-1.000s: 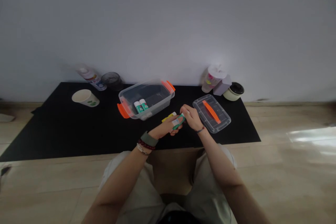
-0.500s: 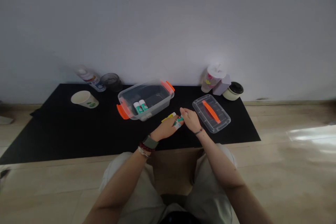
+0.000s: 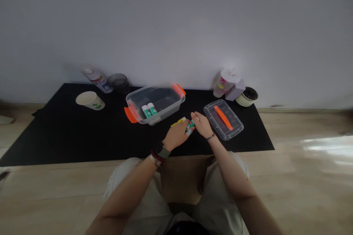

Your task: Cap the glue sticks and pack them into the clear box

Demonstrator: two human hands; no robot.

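Black mat (image 3: 55, 136) lies under the work, and from where I stand both bare hands are out near the middle of it. The left hand (image 3: 175, 136) is curled shut around the near end of a green-and-white stick (image 3: 190, 127), most likely a glue stick (the fingers hide much of it, so I can't be sure). The right hand (image 3: 202, 125) is nearly shut too, and its fingertips (image 3: 194, 115) pinch the far end of the same stick. The two hands meet there, just in front of the box.

Just past the left hand is a yellow stick (image 3: 178, 121). I can't tell if the hand has hold of it or if it only lies on the mat.

Two more green-and-white sticks (image 3: 149, 110) are in a clear plastic box (image 3: 176, 104) with orange handles, side by side near its front wall. The box is open. Its clear lid (image 3: 217, 126), with an orange bar on top, lies flat on the mat to the right of the hands. So two sticks are in the box, and the stick in the hands and the yellow one are outside it.

Farther back are a paper cup (image 3: 89, 100) on its side, a white bottle (image 3: 97, 79) and a small pot (image 3: 246, 96) with a dark lid.
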